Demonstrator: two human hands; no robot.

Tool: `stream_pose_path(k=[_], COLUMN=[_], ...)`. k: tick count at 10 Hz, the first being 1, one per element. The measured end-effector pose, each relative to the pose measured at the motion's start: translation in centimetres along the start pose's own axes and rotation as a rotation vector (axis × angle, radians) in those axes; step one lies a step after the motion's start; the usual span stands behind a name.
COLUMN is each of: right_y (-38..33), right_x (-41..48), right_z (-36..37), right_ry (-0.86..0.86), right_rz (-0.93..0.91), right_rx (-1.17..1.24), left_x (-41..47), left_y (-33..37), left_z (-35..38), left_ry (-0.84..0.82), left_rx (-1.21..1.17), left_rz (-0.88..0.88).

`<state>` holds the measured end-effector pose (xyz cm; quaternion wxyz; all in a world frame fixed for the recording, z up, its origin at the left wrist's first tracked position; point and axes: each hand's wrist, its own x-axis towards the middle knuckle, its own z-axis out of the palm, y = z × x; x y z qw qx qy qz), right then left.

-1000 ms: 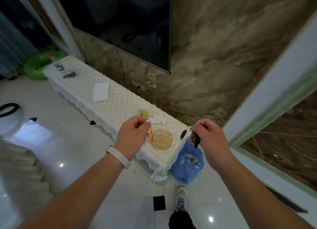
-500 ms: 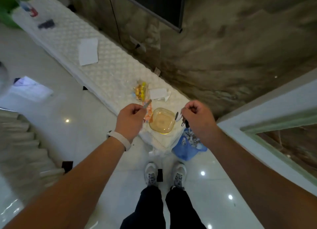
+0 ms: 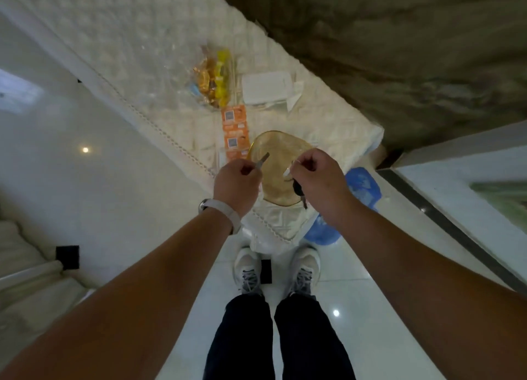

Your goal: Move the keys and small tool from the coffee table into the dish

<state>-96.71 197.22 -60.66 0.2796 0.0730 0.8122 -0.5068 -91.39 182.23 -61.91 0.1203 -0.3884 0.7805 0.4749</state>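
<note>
A glossy white tiled floor [image 3: 119,180] runs beside a long low worktop [image 3: 159,51] under a quilted cream cover, set against a brown marbled wall. Near the worktop's close end sits one amber glass dish [image 3: 281,154], empty as far as can be seen.

The left hand [image 3: 238,181] is over the dish's left rim, fingers closed on one small tool [image 3: 263,160], a slim metal piece whose tip points over the dish. The right hand [image 3: 316,174] is over its right side, fingers pinched on the keys [image 3: 299,190], a dark bunch dangling above the dish's near edge; their number cannot be told.

Both loads are at the dish, so the step is the release. It would go best by lowering each close to the glass before letting go, and by shifting the keys toward the dish's middle, since they hang near the rim and the worktop's edge.

Beyond the dish lie one orange sachet strip [image 3: 235,128], one clear bag of sweets [image 3: 212,80] and a white paper [image 3: 268,87]. One blue bag [image 3: 363,188] sits on the floor to the dish's right.
</note>
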Motion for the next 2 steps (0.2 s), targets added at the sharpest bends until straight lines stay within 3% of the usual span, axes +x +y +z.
stream_pose_path(k=[2], right_y=[2.39], right_x=[2.17], right_z=[1.11], right_ry=[0.008], right_rz=[0.043], right_rx=[-0.063], left_x=[1.14], left_y=[-1.7], left_z=[1.0], left_ry=[-0.041], left_rx=[0.002], left_rz=[-0.002])
